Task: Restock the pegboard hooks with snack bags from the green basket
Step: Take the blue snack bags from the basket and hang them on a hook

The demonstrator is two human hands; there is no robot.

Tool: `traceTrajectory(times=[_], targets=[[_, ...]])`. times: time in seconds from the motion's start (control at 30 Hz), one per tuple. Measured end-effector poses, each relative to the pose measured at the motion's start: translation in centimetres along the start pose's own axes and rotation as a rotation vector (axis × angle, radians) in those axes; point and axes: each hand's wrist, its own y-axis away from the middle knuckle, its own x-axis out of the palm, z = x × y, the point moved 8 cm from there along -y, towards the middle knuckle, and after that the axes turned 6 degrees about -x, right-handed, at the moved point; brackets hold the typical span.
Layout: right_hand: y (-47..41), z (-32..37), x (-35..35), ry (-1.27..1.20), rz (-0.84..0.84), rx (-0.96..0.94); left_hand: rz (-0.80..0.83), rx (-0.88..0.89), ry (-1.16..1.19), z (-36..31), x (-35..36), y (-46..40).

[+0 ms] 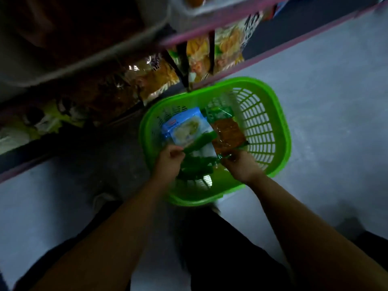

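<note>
Head view: two bare forearms reaching up from 6 o'clock. Left hand (168, 162), fingers pinching a green-edged snack bag (201, 141). Right hand (241, 166), fingers gripping the lower edge of a brown snack bag (227, 133). Blue snack bag (184, 127) lying at 11 o'clock inside the green basket (279, 114) on the grey floor (336, 80). Shelf rack of packets (199, 55) at 12 o'clock, touching the basket rim.
</note>
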Motion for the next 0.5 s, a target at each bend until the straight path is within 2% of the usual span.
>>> traceTrajectory(times=[0.13, 0.27, 0.37, 0.43, 0.5], targets=[[-9.7, -2.3, 2.7, 0.101, -0.02, -0.025, 0.007, -0.09, -0.201, 2.1, 2.8, -8.7], [-17.0, -2.3, 3.8, 0.012, -0.078, -0.049, 0.007, -0.126, -0.164, 2.3, 4.7, -13.6], [-19.1, -2.3, 4.8, -0.032, 0.013, -0.078, -0.077, -0.136, -0.106, 1.9, 4.7, -15.4], [-18.7, -3.0, 3.6, 0.095, 0.093, -0.093, -0.142, -0.133, -0.171, 2.1, 4.4, -15.7], [-17.5, -4.9, 1.0, 0.215, 0.103, -0.04, -0.125, -0.155, -0.294, 3.3, 5.2, -15.4]])
